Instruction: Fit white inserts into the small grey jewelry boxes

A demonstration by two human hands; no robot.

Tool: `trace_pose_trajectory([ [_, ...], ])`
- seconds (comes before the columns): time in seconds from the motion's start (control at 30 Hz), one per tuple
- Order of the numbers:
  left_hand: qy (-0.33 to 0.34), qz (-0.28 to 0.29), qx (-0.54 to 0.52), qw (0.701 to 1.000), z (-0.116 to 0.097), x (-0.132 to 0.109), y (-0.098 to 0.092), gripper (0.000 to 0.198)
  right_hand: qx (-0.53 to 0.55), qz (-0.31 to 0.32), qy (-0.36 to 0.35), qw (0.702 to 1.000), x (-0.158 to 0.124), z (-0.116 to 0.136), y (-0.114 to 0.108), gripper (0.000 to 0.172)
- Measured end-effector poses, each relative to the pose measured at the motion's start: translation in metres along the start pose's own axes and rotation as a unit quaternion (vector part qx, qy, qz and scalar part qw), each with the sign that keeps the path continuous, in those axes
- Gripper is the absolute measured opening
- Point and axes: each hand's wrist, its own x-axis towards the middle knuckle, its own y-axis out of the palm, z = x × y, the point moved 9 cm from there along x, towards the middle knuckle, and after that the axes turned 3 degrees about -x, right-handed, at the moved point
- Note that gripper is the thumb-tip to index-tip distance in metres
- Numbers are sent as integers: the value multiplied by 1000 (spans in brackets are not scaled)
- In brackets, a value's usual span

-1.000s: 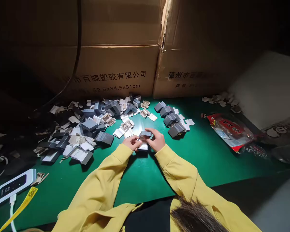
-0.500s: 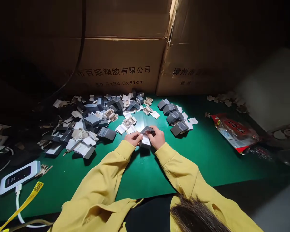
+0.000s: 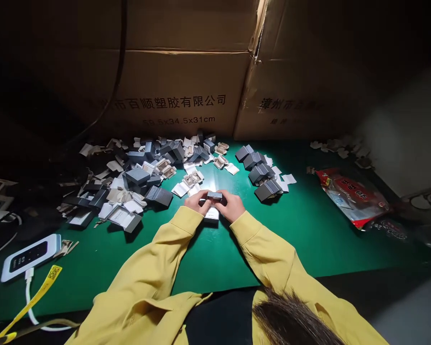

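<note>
Left hand (image 3: 196, 201) and right hand (image 3: 233, 206), fingers curled, pinch a small box (image 3: 211, 214).
Probably light, stiff card, easily dented; best held gently by its sides.

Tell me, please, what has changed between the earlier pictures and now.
The left hand has shifted up the small grey-and-white cardboard box, whose upper part has turned edge-on. The right hand keeps its grip. The heaped grey cardboard boxes and red-and-clear plastic bag stayed put.

A green table (image 3: 208, 261) spreads beneath the fingers (image 3: 200, 198). Gray boxes (image 3: 159, 196) lie either side — a red-trimmed packet (image 3: 355, 195) farther right.
</note>
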Motion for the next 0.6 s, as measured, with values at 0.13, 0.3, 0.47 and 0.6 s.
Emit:
trace_pose_trajectory([
  [0.13, -13, 21, 96, 995, 7, 3, 5, 23, -48, 15, 28, 998, 2, 0, 0, 15],
  [0.3, -17, 6, 150, 989, 7, 3, 3, 24, -92, 0, 47, 995, 4, 1, -1, 16],
  [0.47, -23, -23, 129, 991, 2, 2, -2, 23, -90, -30, 40, 995, 7, 0, -4, 18],
  [0.6, -31, -13, 62, 997, -2, 1, -2, 24, -69, -7, 20, 997, 8, 1, -5, 16],
])
